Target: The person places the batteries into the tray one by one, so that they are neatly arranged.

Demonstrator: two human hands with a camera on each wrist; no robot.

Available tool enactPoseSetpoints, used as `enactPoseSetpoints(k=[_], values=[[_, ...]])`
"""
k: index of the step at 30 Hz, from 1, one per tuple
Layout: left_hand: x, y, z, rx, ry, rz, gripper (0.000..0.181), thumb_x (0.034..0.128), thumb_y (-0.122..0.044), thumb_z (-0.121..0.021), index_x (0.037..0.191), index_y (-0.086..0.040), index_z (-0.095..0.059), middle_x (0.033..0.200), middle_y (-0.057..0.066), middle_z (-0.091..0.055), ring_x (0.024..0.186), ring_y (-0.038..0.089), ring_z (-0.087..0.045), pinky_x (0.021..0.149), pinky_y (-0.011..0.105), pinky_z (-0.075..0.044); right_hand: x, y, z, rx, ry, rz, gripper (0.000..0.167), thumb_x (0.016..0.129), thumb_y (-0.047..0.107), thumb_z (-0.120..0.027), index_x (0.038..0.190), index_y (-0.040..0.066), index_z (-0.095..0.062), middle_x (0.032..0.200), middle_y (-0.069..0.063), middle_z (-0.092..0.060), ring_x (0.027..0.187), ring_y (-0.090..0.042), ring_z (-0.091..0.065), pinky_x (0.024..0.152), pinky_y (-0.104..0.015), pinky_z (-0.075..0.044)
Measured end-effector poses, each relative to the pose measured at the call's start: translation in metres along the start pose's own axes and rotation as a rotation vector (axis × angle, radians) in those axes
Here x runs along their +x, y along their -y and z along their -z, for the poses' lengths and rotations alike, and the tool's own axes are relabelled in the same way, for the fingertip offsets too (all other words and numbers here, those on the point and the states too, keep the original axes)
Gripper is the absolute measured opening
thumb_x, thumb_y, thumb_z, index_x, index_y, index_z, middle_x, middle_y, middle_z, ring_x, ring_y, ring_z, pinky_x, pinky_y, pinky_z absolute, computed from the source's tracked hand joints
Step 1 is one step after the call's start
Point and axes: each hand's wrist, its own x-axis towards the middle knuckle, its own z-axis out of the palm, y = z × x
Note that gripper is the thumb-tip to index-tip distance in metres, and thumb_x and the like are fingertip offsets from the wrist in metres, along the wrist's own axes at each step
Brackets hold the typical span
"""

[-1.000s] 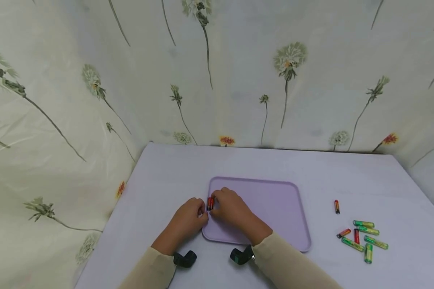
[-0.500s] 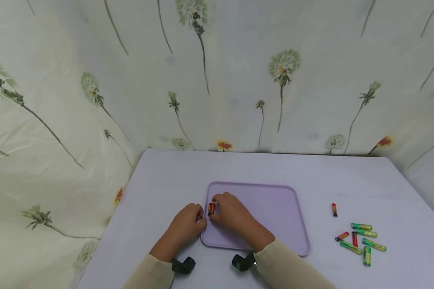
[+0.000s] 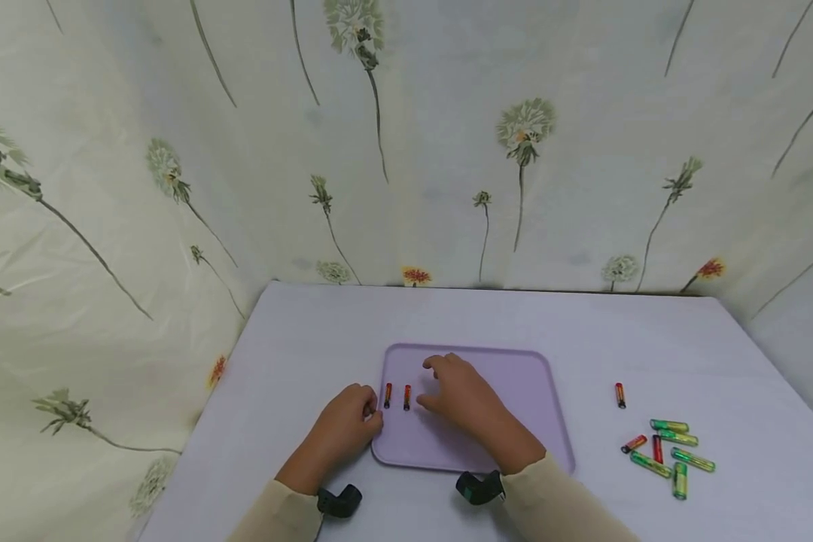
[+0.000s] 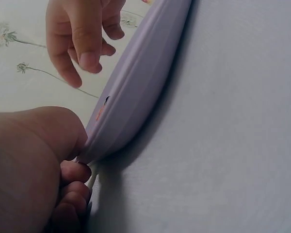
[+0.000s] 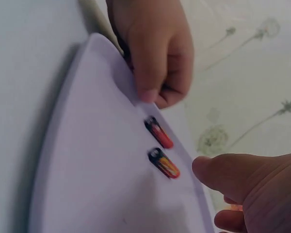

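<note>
1. Left hand [image 3: 344, 421] pinches the purple tray [image 3: 515, 384] at its edge.
2. Right hand [image 3: 466, 397] has its fingers and thumb apart, over the tray.
3. Two little red batteries [image 3: 407, 397] lie on it, near each other.

Place: sheeted-off indoor workspot, wider room type unclear
Dandelion-printed sheeting [image 3: 433, 135]: spans upper frame and left side
Pale table [image 3: 312, 324]: lower centre, against the sheeting

A plain beige fabric sleeve [image 3: 279, 513] ends near each wrist, where a chunky, curved black device [image 3: 339, 501] is worn.
</note>
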Motion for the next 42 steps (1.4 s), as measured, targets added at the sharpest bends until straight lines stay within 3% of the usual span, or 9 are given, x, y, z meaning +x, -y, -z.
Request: enactPoseSetpoints(k=[10,15,21,28,42], values=[[0.005,0.0,0.003,0.035,-0.023,-0.024,0.015,0.0945,-0.023,-0.067,0.087,-0.019,-0.055,0.082,-0.002,-0.049,0.075,0.013,-0.046,0.064,0.028,-0.039,-0.009,-0.032,0.028,0.036,-0.024,-0.065,0.06,0.089,0.032,-0.084,0.139,0.01,-0.061,0.126,-0.011,-0.066,0.12,-0.03,-0.062,0.1,-0.051,-0.05],[0.006,-0.001,0.005,0.033,-0.028,-0.029,0.015,0.094,-0.022,-0.067,0.086,-0.018,-0.055,0.082,-0.001,-0.049,0.076,0.013,-0.046,0.064,0.029,-0.038,-0.007,-0.04,0.024,0.052,0.014,-0.082,0.057,0.089,0.027,-0.084,0.138,0.01,-0.061,0.122,-0.009,-0.068,0.115,-0.028,-0.062,0.1,-0.05,-0.05],[0.002,-0.007,0.005,0.036,0.014,0.031,0.016,0.095,-0.022,-0.066,0.083,-0.017,-0.056,0.077,-0.001,-0.05,0.072,0.014,-0.047,0.062,0.03,-0.039,-0.011,-0.042,0.014,0.054,0.059,-0.091,0.052,0.088,0.024,-0.084,0.134,0.013,-0.063,0.117,-0.004,-0.068,0.11,-0.024,-0.062,0.1,-0.048,-0.05],[-0.007,-0.011,0.004,0.114,0.014,0.064,0.036,0.0953,-0.024,-0.063,0.062,-0.018,-0.048,0.058,-0.006,-0.038,0.056,0.011,-0.037,0.052,0.029,-0.03,-0.016,-0.043,0.01,0.057,0.047,-0.067,0.048,0.088,0.021,-0.085,0.131,0.012,-0.065,0.113,-0.002,-0.068,0.106,-0.022,-0.062,0.098,-0.047,-0.05],[-0.007,-0.007,0.001,0.12,0.018,0.036,0.04,0.098,-0.026,-0.062,0.061,-0.019,-0.049,0.058,-0.007,-0.039,0.055,0.009,-0.037,0.052,0.029,-0.03,-0.014,-0.036,0.003,0.031,0.037,0.04,0.038,0.085,0.018,-0.086,0.118,0.011,-0.07,0.102,-0.001,-0.064,0.097,-0.018,-0.06,0.093,-0.043,-0.05]])
